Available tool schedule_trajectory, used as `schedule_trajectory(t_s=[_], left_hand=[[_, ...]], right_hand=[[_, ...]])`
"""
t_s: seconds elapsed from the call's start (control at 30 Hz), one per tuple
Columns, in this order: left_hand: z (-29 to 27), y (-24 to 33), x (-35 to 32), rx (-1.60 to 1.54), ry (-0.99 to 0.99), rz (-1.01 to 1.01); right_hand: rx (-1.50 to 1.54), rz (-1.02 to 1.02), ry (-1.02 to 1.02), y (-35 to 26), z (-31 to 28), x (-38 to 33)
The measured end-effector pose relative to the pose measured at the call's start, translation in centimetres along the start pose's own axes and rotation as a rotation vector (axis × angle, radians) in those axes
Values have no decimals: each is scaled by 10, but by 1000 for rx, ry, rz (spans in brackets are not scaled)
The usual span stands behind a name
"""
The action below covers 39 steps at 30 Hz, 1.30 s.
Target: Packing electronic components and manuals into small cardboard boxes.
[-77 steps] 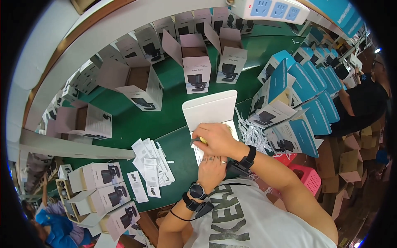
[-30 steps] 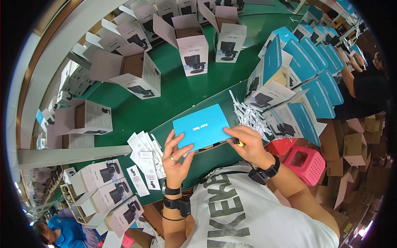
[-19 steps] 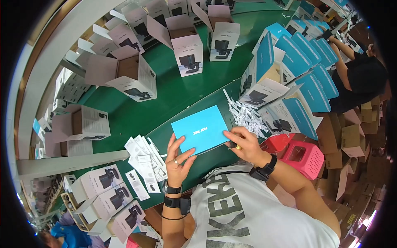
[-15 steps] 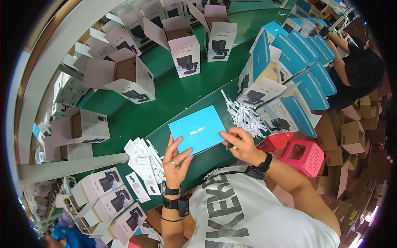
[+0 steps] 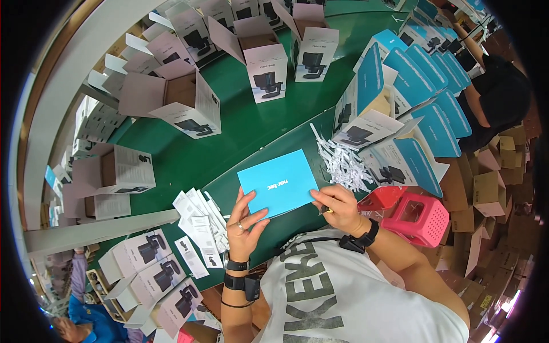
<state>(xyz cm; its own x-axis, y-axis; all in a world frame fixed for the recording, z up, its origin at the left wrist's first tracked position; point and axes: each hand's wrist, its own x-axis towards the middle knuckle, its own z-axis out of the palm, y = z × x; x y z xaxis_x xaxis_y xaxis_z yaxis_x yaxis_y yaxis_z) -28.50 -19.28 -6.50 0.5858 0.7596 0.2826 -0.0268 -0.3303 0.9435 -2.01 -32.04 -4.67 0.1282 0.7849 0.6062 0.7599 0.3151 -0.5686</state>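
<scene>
A flat bright blue card or thin booklet [image 5: 274, 186], with small white lettering on it, is held level above the green table by both hands. My left hand [image 5: 245, 227] grips its near left edge, the thumb apart from the fingers. At the near right corner my right hand [image 5: 338, 209] pinches it between thumb and fingers. A small dark and yellow item [image 5: 325, 211] shows in the right hand too; its kind cannot be made out. Left of my left hand lies a pile of white leaflets [image 5: 197, 226]. Beyond my right hand is a heap of white paper strips [image 5: 344, 166].
Several open white boxes [image 5: 266, 74] picturing a microphone stand on the green table [image 5: 229, 151]. More boxes with raised blue flaps [image 5: 434, 126] line the right. A pink plastic stool [image 5: 420, 220] and brown cartons [image 5: 489, 191] are on the floor. Other people work at both sides.
The view has shifted slightly, so the boxes appear a little to the right. Both hands keep the blue card, nearly unmoved. At the lower left another person's arm has come up into view.
</scene>
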Motion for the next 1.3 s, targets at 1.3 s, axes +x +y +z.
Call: schedule_trajectory(t_s=[1.3], left_hand=[[-97,50,111,995,-231,192]], right_hand=[[-260,158,407,65,48,262]])
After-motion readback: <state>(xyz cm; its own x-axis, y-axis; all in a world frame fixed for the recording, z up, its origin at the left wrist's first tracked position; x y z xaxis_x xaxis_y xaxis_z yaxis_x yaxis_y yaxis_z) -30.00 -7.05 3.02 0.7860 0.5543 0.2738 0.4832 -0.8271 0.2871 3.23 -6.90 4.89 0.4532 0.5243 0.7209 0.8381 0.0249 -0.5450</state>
